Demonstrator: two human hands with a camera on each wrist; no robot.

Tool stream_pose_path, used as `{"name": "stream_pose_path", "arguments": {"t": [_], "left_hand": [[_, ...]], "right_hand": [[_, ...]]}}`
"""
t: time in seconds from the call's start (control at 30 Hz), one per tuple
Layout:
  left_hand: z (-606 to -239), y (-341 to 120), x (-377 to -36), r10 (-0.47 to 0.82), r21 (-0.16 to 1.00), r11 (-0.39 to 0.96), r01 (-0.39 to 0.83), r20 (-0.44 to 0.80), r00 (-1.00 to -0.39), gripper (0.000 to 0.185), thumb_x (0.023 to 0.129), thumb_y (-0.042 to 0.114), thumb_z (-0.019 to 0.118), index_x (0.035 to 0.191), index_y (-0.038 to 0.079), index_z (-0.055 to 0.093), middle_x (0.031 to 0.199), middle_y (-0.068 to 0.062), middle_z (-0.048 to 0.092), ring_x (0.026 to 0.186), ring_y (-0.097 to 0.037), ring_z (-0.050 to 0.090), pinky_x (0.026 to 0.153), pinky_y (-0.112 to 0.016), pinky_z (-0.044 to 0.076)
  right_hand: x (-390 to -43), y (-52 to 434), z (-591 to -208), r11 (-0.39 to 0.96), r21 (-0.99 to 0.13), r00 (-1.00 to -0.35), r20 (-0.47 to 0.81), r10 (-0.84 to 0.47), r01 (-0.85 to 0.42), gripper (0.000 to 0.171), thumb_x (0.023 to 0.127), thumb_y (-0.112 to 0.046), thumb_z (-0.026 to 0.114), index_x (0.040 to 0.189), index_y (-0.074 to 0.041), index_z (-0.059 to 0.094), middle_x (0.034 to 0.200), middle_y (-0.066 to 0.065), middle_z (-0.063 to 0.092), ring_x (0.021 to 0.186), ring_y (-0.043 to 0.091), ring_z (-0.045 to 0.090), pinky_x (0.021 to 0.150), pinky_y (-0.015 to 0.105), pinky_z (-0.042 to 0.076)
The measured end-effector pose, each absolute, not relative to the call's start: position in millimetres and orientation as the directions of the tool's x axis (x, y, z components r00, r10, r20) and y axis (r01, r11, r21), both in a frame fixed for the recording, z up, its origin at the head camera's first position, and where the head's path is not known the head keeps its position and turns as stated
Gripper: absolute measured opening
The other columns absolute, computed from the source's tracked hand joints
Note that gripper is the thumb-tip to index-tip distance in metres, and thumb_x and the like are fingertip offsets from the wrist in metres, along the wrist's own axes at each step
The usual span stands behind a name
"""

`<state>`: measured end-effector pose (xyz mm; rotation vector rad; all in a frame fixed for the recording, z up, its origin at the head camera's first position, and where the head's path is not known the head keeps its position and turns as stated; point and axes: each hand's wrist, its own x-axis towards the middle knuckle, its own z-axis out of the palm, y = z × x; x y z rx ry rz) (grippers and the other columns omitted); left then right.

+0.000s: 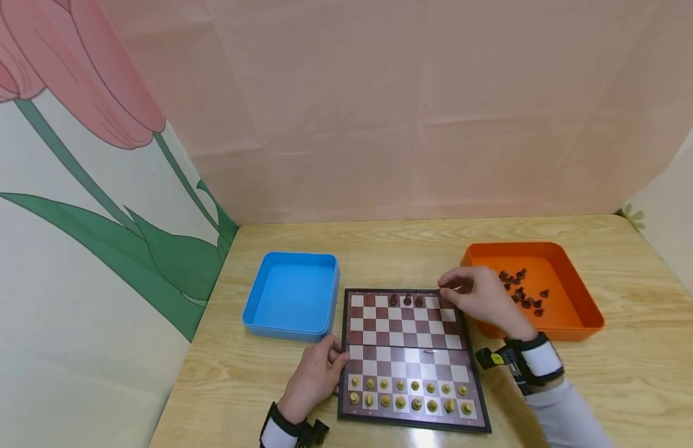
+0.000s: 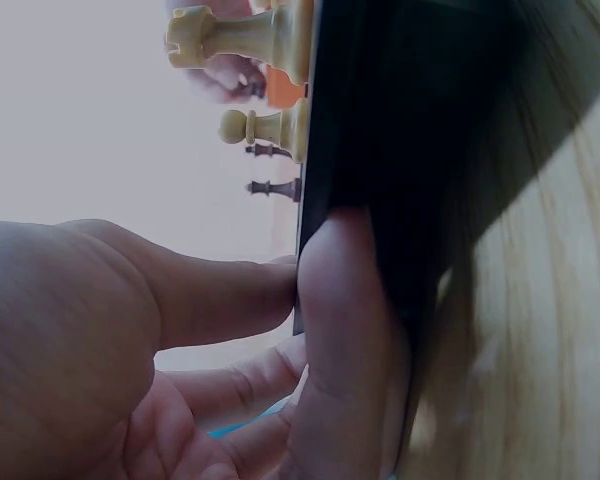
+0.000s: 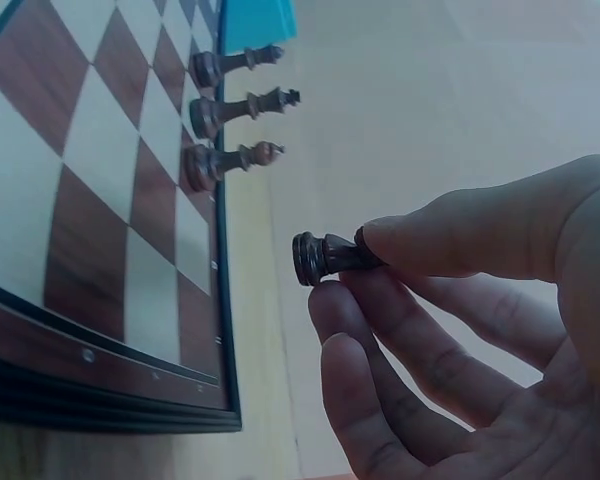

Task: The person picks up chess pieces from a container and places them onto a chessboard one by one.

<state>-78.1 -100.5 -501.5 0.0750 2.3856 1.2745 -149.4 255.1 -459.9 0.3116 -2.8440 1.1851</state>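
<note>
A small chessboard (image 1: 405, 330) lies on the wooden table. Light pieces (image 1: 408, 395) fill its two near rows, and three dark pieces (image 1: 407, 300) stand on the far row. My right hand (image 1: 478, 298) hovers over the board's far right corner. It pinches a dark chess piece (image 3: 325, 256) between thumb and fingers, a little above the board (image 3: 100, 230). My left hand (image 1: 315, 376) rests at the board's left edge, with its fingers (image 2: 345, 320) pressed against the dark rim (image 2: 380, 150). A light rook (image 2: 235, 35) and a pawn (image 2: 255, 125) stand near it.
An orange tray (image 1: 570, 311) to the right of the board holds several dark pieces (image 1: 520, 289). A blue tray (image 1: 293, 292) sits to the left of the board with nothing in it. Walls close in at the left and back.
</note>
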Motion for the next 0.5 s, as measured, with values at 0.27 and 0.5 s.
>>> {"name": "stream_pose_path", "arguments": {"t": [0.27,0.5], "left_hand": [[-501.0,-100.9,-78.3,0.248,0.800,0.579,-0.158,-0.357,-0.901,0.011,0.109,0.019,0.065,0.113,0.009,0.062,0.088,-0.002,0.067,0.068,-0.017,0.066,0.054,-0.031,0.058],[-500.5,-100.6,-78.2,0.245,0.803,0.575,-0.158,-0.353,-0.903,0.011,0.109,0.019,0.064,0.113,0.009,0.062,0.088,-0.002,0.067,0.068,-0.016,0.066,0.054,-0.031,0.058]], "right_hand": [[-152.0,251.7,-471.3,0.692,-0.694,-0.977,0.091,-0.192,-0.200,0.012,0.094,-0.004,0.079,0.105,-0.007,0.080,0.102,0.009,0.078,0.084,0.019,0.070,0.071,0.027,0.059],[-153.8,245.6,-473.6,0.718,-0.670,-0.979,0.064,-0.196,-0.188,0.012,0.094,-0.004,0.078,0.105,-0.008,0.080,0.103,0.009,0.078,0.088,0.020,0.071,0.078,0.041,0.063]]}}
